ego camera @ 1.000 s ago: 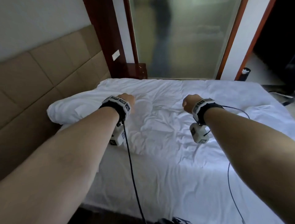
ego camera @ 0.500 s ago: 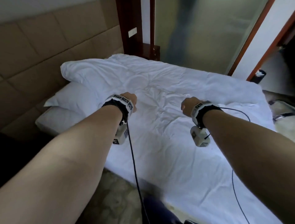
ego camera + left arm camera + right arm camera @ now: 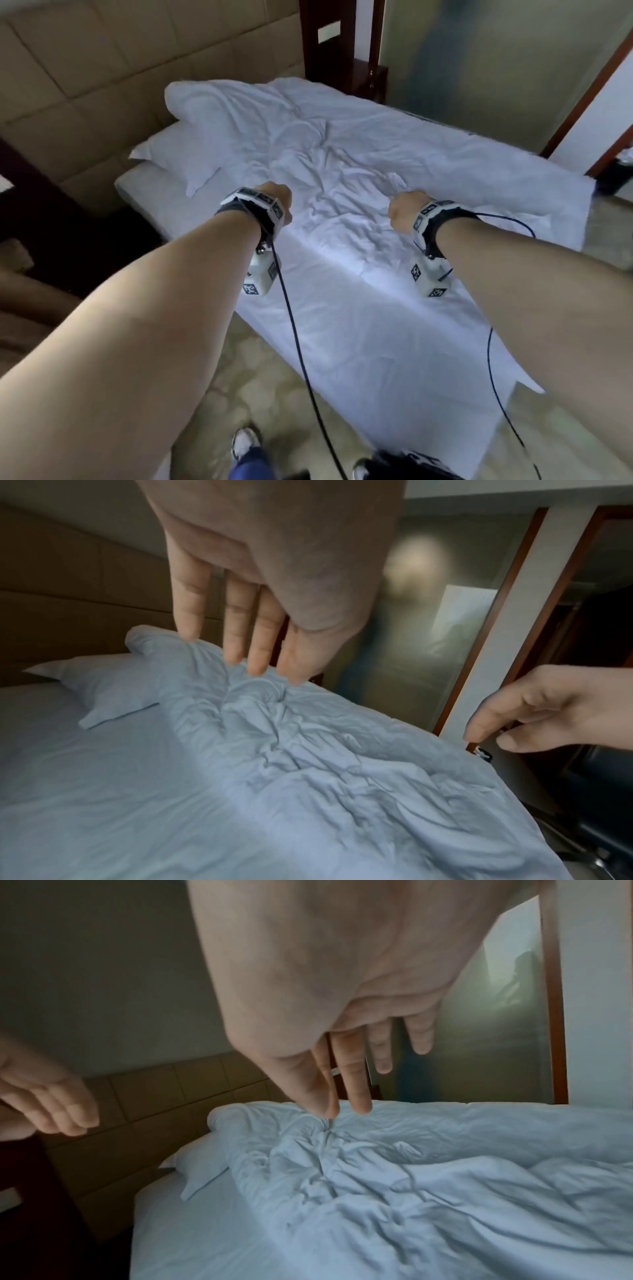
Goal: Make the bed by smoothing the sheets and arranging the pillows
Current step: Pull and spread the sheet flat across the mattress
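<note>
- My left hand (image 3: 274, 202) hangs above the bed's near edge, toward the head end. The wrist view shows its grip loose: fingers (image 3: 236, 631) straight, slightly spread, holding nothing.
- My right hand (image 3: 406, 212) hangs further along the same edge, nearer the middle. Its grip is equally slack, fingers (image 3: 356, 1080) hanging down, empty.
- From the head view both hands look like fists, but the wrist views show the fingers extended, so I trust those.
- The duvet (image 3: 376, 178) covers most of the bed and is heavily creased in the middle, just beyond my hands. Its top end is bunched against the headboard (image 3: 85, 68).
- One pillow (image 3: 174, 154) sticks out from under that bunched end at the near head corner; whether another lies beneath I cannot tell.
- The sheet (image 3: 359, 325) along the near edge lies fairly flat and hangs down the side.
- I judge this to be the smoothing step, barely begun: neither hand touches fabric yet.
- Next I would lower both hands onto the crumpled middle and either press flat and sweep outward, or pinch the duvet and tug it toward the near edge.
- The pillow likely needs freeing from under the duvet afterwards.
</note>
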Demonstrator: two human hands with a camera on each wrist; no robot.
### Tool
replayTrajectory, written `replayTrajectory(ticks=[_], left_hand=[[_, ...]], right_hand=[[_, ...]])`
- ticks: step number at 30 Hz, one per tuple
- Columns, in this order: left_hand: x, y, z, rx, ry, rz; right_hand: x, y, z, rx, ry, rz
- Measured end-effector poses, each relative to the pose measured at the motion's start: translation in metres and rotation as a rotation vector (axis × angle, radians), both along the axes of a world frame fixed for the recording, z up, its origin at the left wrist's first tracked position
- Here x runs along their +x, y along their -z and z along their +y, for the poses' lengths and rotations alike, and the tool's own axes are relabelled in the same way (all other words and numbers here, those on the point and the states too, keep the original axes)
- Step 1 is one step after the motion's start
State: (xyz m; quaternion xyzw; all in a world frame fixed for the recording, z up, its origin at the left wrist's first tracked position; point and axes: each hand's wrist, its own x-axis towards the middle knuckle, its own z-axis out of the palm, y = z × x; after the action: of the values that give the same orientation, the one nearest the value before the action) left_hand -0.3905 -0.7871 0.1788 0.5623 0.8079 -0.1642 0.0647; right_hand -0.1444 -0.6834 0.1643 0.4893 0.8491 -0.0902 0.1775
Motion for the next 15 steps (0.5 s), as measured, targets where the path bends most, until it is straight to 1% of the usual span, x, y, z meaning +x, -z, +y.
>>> replayTrajectory(ticks=[1,2,5,6,9,12,15], left_hand=[[0.026,0.003,-0.007,-0.020,0.001,-0.005],[0.049,0.002,-0.014,-0.019,-0.022,-0.026],[0.105,-0.006,-0.021,0.055,-0.055,-0.041],[0.124,-0.011,-0.023,0.068,-0.066,-0.034],[0.176,-0.022,-0.024,0.089,-0.060,0.001],[0.227,-0.029,-0.032,0.113,-0.059,0.010],[0.279,-0.024,-0.042,0.095,-0.031,-0.009]], right_hand=[[0.021,0.001,-0.001,-0.023,-0.008,-0.034],[0.042,-0.001,-0.004,-0.028,-0.004,-0.025],[0.094,-0.018,-0.011,0.038,-0.005,-0.036],[0.110,-0.021,-0.013,0.043,-0.003,0.002],[0.153,-0.032,-0.023,0.089,-0.115,-0.025],[0.193,-0.030,-0.021,0.107,-0.138,0.052],[0.242,-0.036,-0.029,0.122,-0.169,0.003]])
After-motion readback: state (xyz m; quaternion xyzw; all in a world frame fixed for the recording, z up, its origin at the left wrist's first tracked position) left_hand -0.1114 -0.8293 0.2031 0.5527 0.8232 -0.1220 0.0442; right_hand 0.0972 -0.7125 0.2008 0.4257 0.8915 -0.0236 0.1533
